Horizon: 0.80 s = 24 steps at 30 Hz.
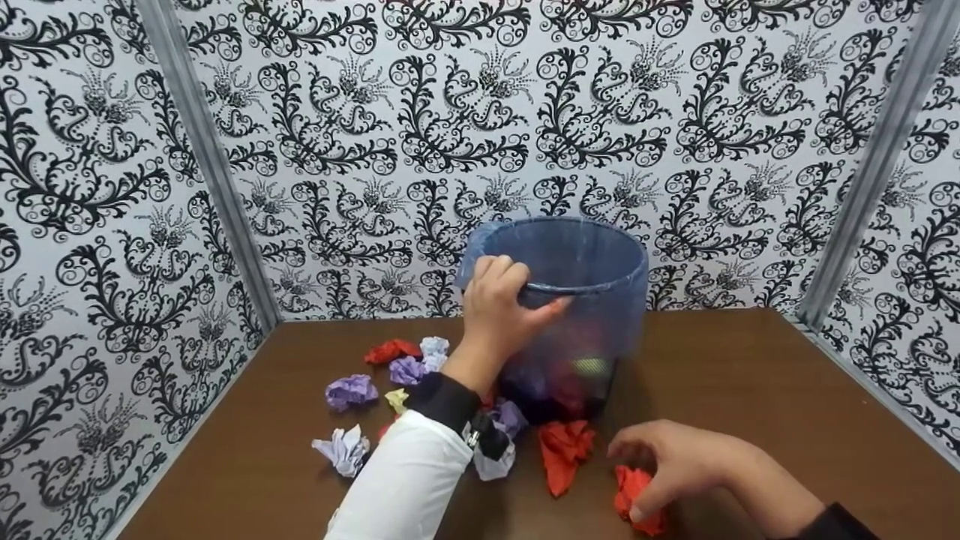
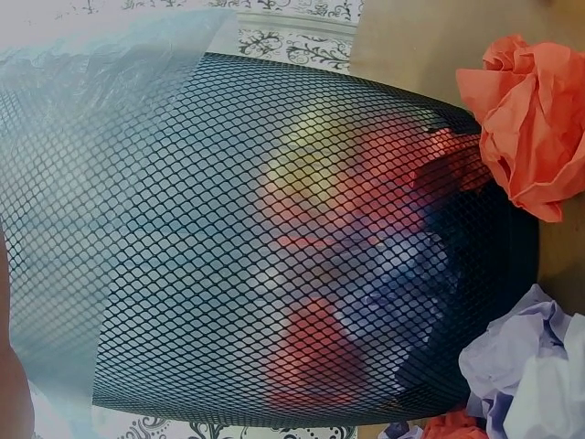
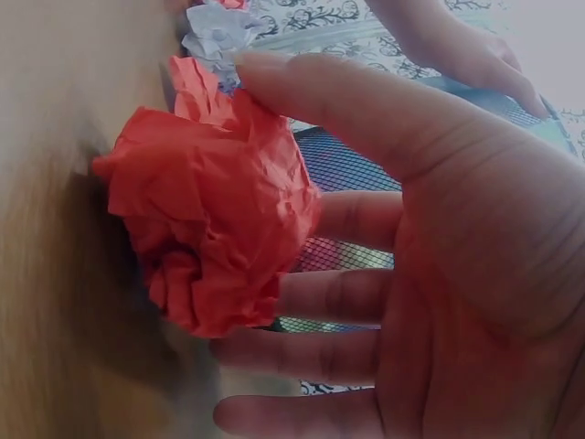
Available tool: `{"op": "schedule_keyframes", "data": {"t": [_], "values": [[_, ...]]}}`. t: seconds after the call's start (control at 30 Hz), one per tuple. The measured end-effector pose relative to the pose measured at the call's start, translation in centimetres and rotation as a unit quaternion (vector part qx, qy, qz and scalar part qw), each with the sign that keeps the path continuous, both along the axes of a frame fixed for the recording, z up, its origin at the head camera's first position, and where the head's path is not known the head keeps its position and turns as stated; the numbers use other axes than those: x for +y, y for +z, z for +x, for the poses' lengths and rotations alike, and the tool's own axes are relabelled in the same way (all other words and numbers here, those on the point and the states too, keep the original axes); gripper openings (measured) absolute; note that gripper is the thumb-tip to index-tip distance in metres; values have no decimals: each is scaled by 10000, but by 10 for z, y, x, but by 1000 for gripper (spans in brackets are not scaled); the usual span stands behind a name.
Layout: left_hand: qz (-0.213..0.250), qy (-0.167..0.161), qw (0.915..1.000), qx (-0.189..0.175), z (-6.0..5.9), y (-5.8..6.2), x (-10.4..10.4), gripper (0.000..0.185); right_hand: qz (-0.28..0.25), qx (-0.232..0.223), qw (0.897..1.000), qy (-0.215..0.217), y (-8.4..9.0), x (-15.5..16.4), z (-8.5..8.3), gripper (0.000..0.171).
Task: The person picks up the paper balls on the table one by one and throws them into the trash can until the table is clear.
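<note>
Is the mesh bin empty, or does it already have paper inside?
Not empty: through the mesh bin, the left wrist view shows red, yellow and purple shapes low inside. How full, cannot tell.

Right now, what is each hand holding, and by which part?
The left hand grips the blue-lined black mesh bin by its near rim. The right hand closes on a red crumpled paper ball.

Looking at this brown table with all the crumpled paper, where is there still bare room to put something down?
The table is bare to the right of the mesh bin, up to the right wall, and along the front-left corner. It is crowded left of and in front of the bin, where paper balls lie scattered. The left hand grips the bin's rim; the right hand closes on a red paper ball.
</note>
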<state>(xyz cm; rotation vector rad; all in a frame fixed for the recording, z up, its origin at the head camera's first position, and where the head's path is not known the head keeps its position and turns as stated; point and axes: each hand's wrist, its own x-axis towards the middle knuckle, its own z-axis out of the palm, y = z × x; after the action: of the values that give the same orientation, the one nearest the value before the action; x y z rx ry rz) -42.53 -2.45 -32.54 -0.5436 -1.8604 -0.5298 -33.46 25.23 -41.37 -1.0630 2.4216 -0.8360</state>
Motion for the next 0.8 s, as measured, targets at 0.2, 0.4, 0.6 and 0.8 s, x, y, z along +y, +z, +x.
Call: {"op": "schedule_keyframes", "data": {"t": [0.2, 0.4, 0.6, 0.8], "values": [[-13, -13, 10000, 29, -1, 0, 0, 60, 262, -116, 9996, -64, -1, -2, 0, 48], [-4, 22, 10000, 6, -1, -1, 0, 61, 476, -119, 9988, -60, -2, -3, -2, 36], [6, 54, 10000, -12, 1, -1, 0, 61, 347, 123, 9992, 141, -4, -4, -3, 30], [-4, 9, 10000, -77, 1, -1, 0, 61, 384, 132, 9992, 64, -2, -4, -3, 27]]}}
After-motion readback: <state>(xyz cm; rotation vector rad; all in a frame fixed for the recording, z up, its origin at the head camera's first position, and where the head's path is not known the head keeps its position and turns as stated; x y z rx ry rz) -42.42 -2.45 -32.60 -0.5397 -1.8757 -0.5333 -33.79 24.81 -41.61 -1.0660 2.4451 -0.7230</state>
